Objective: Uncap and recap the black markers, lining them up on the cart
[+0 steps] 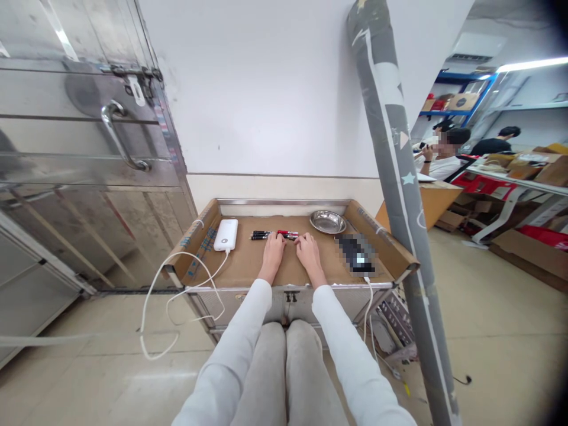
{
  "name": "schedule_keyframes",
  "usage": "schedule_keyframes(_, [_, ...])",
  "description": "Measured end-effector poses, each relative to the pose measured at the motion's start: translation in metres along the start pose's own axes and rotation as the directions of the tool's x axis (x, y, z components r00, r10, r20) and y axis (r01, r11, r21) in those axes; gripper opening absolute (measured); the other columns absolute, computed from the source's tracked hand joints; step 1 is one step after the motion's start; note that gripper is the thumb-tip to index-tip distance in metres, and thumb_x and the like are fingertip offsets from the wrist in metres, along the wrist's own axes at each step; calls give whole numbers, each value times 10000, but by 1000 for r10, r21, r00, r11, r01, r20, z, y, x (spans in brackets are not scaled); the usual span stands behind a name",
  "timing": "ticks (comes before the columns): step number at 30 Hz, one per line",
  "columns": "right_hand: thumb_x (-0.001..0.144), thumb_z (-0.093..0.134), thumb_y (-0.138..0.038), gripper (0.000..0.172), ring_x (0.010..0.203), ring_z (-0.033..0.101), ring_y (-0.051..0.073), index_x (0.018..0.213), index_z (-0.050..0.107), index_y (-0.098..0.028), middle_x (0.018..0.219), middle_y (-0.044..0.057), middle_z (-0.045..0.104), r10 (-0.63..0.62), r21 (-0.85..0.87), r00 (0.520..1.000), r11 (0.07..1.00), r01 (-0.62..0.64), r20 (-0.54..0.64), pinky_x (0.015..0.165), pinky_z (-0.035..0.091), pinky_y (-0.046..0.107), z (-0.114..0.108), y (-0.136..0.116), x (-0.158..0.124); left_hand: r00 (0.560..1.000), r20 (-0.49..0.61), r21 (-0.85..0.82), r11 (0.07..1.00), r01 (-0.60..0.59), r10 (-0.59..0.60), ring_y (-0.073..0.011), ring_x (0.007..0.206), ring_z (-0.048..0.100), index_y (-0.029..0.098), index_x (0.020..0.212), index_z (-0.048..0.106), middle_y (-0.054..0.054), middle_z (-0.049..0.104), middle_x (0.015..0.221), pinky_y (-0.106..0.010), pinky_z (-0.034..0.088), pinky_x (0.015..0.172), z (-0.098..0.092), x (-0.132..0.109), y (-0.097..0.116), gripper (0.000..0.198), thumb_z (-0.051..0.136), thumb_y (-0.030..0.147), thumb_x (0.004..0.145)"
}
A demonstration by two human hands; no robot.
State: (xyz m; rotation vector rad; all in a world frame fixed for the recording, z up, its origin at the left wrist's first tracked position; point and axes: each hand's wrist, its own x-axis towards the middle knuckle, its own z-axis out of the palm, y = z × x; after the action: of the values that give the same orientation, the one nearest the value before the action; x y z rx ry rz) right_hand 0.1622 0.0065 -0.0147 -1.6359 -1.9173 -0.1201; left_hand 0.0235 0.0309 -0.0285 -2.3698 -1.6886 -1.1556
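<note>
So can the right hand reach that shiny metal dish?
Probably yes: the right hand is close by, the shiny metal dish sits just beyond it, and I see nothing standing between them.

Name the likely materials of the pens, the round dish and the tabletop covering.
Pens: probably plastic, from their black and red colouring; finish unclear at this size. Dish: likely polished metal, silvery with bright reflections. Covering: seemingly cardboard, matte brown with folded-up sides.
</note>
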Motion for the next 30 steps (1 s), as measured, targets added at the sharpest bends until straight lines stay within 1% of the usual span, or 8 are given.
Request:
schedule_keyframes(4, [866, 417, -107, 286, 979, 502, 223, 1042, 634, -167, 1030, 121, 572, 25, -82, 999, 996, -21, 48, 862, 369, 317, -2, -3, -1, 1000, -25, 55, 998, -4, 5, -211, 912, 528, 160, 865, 559, -92, 552, 927, -390, 430, 886, 1, 0, 0, 134, 433, 132, 899])
schedule_keyframes(8, [883, 416, -137, 324, 1033, 477, 225, 1146, 602, -178, 1087, 115, 563, 44, -138, 994, 990, -30, 98, 881, 349, 323, -4, -6, -1, 999, 34, 205, 979, -5, -2, -237, 955, 527, 141, 956, 594, -122, 578, 967, -396, 417, 911, -4, -1, 5, 201, 399, 177, 921])
schedule_keyframes(11, [894, 402, -150, 330, 1043, 471, 222, 1161, 595, -182, 1105, 112, 563, 56, -155, 992, 987, -38, 113, 885, 342, 320, -5, -7, -1, 998, 51, 291, 956, 19, -36, -249, 989, 524, 136, 990, 598, -133, 586, 1006, -389, 413, 911, -9, -1, 10, 250, 362, 197, 934])
schedule_keyframes(13, [896, 394, -149, 327, 1045, 471, 221, 1149, 599, -181, 1106, 113, 567, 55, -153, 992, 988, -38, 114, 886, 341, 319, -4, -7, -1, 996, 14, 335, 939, 77, -87, -257, 1003, 525, 125, 1003, 591, -147, 584, 1027, -385, 417, 895, -12, -2, 13, 281, 323, 172, 934])
schedule_keyframes(15, [895, 391, -146, 317, 1046, 474, 220, 1125, 607, -176, 1101, 114, 571, 51, -140, 993, 990, -36, 104, 886, 342, 318, -3, -6, -1, 986, -55, 368, 915, 164, -155, -264, 1000, 530, 106, 1018, 578, -165, 578, 1047, -380, 423, 873, -14, -3, 15, 304, 290, 123, 920])
schedule_keyframes(19, [889, 391, -137, 290, 1032, 482, 214, 1063, 620, -166, 1072, 112, 579, 40, -108, 996, 994, -31, 82, 880, 346, 312, -1, -3, 0, 940, -183, 379, 862, 338, -288, -281, 989, 539, 70, 1015, 556, -202, 573, 1045, -392, 431, 845, -18, -6, 16, 314, 273, 62, 879])
schedule_keyframes(26, [878, 404, -121, 269, 1008, 496, 212, 1031, 621, -162, 1048, 109, 579, 27, -83, 997, 996, -21, 69, 874, 357, 312, 1, -2, 1, 923, -234, 376, 847, 376, -306, -300, 978, 545, 59, 1005, 556, -219, 581, 1013, -431, 427, 843, -18, -8, 15, 308, 278, 76, 873])
schedule_keyframes(30, [878, 395, -109, 287, 1013, 499, 214, 1077, 599, -146, 1064, 116, 576, 18, -79, 998, 997, -13, 53, 887, 364, 319, 3, -1, 1, 924, -237, 387, 843, 374, -301, -293, 949, 554, 62, 991, 555, -210, 587, 990, -424, 438, 825, -15, -9, 11, 311, 264, 78, 881])
